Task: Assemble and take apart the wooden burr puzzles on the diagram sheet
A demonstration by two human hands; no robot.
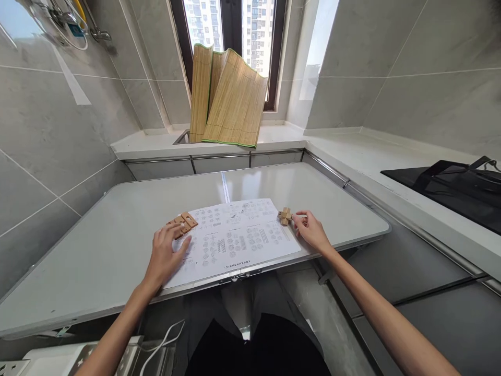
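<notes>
A printed sheet of paper [235,235], covered with rows of small diagrams, lies at the front edge of the white table. At its left, my left hand [166,250] rests with thumb and fingers apart, the fingertips against a flat brown wooden piece [189,220] with slots or grooves. Part of that piece is hidden behind the fingers. A small cross-shaped wooden burr puzzle [285,215] stands by the sheet's upper right edge. The curled fingertips of my right hand [309,228] pinch its right end.
The white folding table [336,201] has a seam down its middle. Behind it, a folded bamboo mat [235,99] stands on the ledge before a window. A black cooktop [462,193] with a dark strap-like item lies on the right counter. White cables [162,342] hang below left.
</notes>
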